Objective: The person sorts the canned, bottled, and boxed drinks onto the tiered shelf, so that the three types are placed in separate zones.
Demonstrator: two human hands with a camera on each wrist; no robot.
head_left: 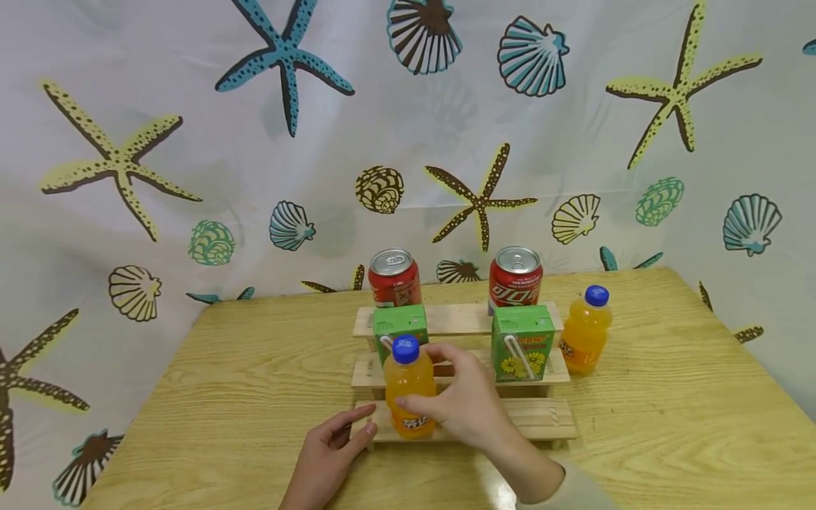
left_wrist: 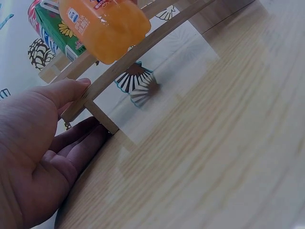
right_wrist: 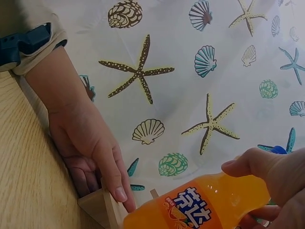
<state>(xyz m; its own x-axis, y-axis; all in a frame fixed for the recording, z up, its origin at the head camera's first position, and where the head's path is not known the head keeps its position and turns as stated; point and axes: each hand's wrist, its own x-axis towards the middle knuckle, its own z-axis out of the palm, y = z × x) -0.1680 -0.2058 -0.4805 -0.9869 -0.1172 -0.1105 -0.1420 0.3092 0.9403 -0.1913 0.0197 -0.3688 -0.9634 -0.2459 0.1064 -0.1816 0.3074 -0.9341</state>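
Observation:
My right hand (head_left: 470, 402) grips an orange soda bottle (head_left: 408, 382) with a blue cap, thumb on the near side and fingers behind. The bottle stands upright at the left part of the lowest step of a three-step wooden rack (head_left: 532, 418); whether its base bears fully on the plank I cannot tell. My left hand (head_left: 328, 453) holds the left end of that step. In the left wrist view, the left thumb (left_wrist: 71, 90) lies on the plank's end, and the other fingers reach behind the leg.
Two red soda cans (head_left: 394, 283) stand on the top step, left and right. Two green drink cartons (head_left: 523, 343) with straws stand on the middle step. A second orange soda bottle (head_left: 584, 333) is on the table (head_left: 255, 375), right of the rack. A patterned curtain (head_left: 357, 106) hangs behind.

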